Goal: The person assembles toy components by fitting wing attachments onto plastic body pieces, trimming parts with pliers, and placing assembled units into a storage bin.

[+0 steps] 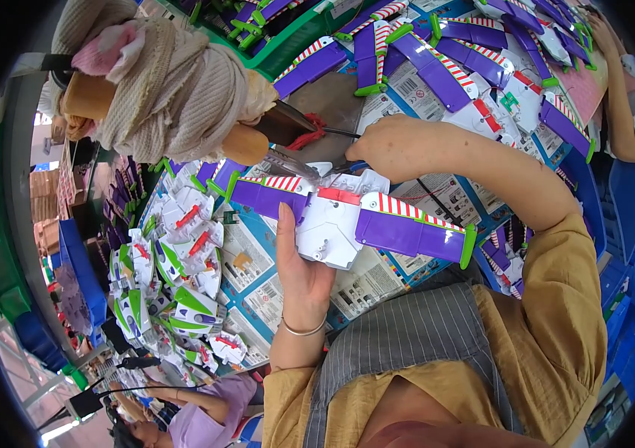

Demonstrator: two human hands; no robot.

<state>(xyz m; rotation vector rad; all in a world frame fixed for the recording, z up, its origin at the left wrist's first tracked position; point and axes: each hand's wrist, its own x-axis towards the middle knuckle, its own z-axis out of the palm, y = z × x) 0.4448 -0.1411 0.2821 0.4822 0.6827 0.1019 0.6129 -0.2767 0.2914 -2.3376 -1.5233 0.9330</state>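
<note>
Toy backpack (328, 230) with spread purple wings sits above the middle of the desk (261, 233), toward its near edge, tilted, its white body facing up and a red bar across the upper part. Red-and-white stripes run along the far edges of both wings, and the tips are green. The left hand (304, 272) grasps the white body from below, thumb up along the left wing. The right hand (399, 148) is curled just beyond the body, beside a thin dark rod (340, 133); whether it grips the rod, I cannot tell. A metal shaft (291, 163) points down at the body's far side from a tool wrapped in beige cloth (183, 89). Toward the left edge of the desk lies a heap of white and green shells (172, 276), some with red bars. More winged pieces (433, 67) overlap toward the far right corner, and a green crate (291, 48) stands at the far edge. Past the right edge shows another person's arm (620, 104)
</note>
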